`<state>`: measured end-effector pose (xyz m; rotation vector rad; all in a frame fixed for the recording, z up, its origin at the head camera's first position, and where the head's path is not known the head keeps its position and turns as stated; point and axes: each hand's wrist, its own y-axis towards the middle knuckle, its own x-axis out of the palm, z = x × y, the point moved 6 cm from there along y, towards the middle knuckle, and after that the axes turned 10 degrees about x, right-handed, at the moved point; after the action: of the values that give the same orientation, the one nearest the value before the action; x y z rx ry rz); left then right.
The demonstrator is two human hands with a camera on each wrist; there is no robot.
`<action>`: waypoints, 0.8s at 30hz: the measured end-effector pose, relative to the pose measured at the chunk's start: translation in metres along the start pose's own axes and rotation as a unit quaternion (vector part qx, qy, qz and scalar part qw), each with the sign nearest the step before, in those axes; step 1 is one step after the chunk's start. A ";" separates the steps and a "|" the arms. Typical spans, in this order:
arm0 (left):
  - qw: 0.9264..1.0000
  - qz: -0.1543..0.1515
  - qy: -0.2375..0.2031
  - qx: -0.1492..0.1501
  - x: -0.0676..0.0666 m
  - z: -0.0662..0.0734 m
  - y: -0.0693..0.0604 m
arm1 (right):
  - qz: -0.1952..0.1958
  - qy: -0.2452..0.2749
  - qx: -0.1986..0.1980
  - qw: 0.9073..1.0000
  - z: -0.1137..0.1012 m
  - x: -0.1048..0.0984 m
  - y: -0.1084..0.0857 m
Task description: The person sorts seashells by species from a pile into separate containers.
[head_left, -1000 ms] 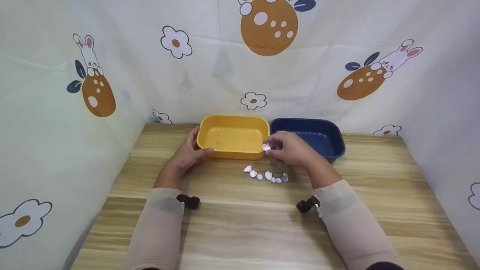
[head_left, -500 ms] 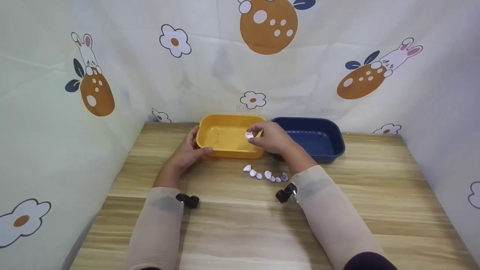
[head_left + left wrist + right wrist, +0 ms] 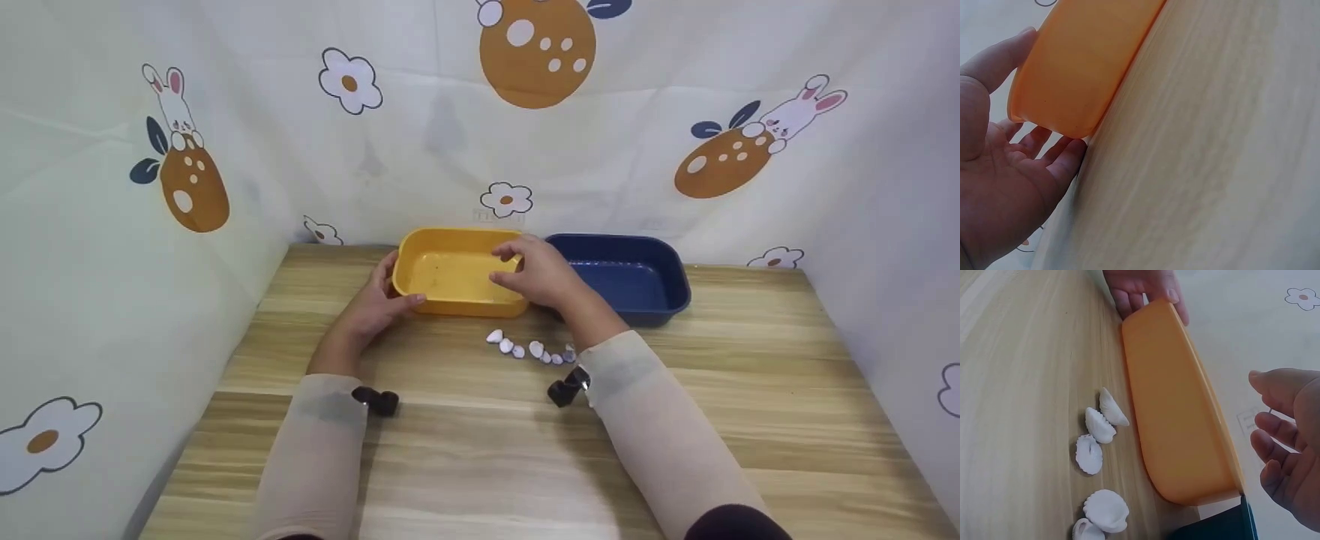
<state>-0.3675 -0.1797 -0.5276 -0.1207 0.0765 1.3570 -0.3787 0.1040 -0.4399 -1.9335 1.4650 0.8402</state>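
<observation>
A yellow plastic tub (image 3: 450, 283) stands at the back of the table. My left hand (image 3: 371, 306) grips its left end; the thumb lies on the rim and the fingers reach round the side and lower edge, as the left wrist view shows. Over the tub's right end hovers my right hand (image 3: 546, 274), thumb and fingers spread apart with nothing between them. In the right wrist view this hand (image 3: 1292, 433) is beside the rim. White seashells (image 3: 536, 349) lie in a broken row in front of the tub. No shell shows in the visible part of its floor.
Beside the yellow tub, on the right, stands a dark blue tub (image 3: 630, 289), partly behind my right hand and wrist. A printed curtain (image 3: 420, 150) hangs close behind both. Wood-grain table top (image 3: 465, 450) stretches toward me.
My right hand has moved left from the front of the blue tub to over the yellow one. The white shell it pinched has left its fingers, which have spread. The left hand stays put.
</observation>
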 end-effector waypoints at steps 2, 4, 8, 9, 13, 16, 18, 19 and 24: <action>1.000 0.003 0.008 -0.003 -0.001 -0.001 0.001 | -0.001 0.006 0.002 1.000 0.002 0.001 -0.003; 1.000 0.005 0.012 -0.003 -0.001 -0.002 0.002 | -0.003 0.014 0.002 1.000 0.004 0.002 -0.007; 1.000 0.004 0.021 -0.001 0.000 -0.003 0.003 | -0.003 0.034 0.008 0.999 0.010 0.004 -0.017; 1.000 0.005 0.022 -0.001 0.000 -0.002 0.003 | -0.002 0.039 0.008 0.999 0.012 0.004 -0.020; 1.000 0.004 0.025 -0.005 0.000 -0.001 0.003 | 0.004 0.060 0.000 0.998 0.019 0.004 -0.033; 1.000 0.004 0.022 -0.006 -0.002 -0.001 0.003 | 0.010 0.078 -0.001 0.997 0.023 0.003 -0.044; 1.000 0.006 0.020 -0.007 -0.002 -0.001 0.003 | 0.012 0.088 0.003 0.996 0.025 0.002 -0.050; 1.000 0.006 0.021 -0.008 -0.003 -0.001 0.003 | 0.013 0.090 0.004 0.996 0.026 0.002 -0.053; 1.000 0.007 0.013 -0.006 -0.002 -0.001 0.002 | 0.006 0.083 -0.008 0.997 0.025 0.001 -0.061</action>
<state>-0.3693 -0.1811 -0.5285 -0.1485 0.0907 1.3692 -0.3230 0.1372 -0.4531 -2.0508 1.5694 0.7133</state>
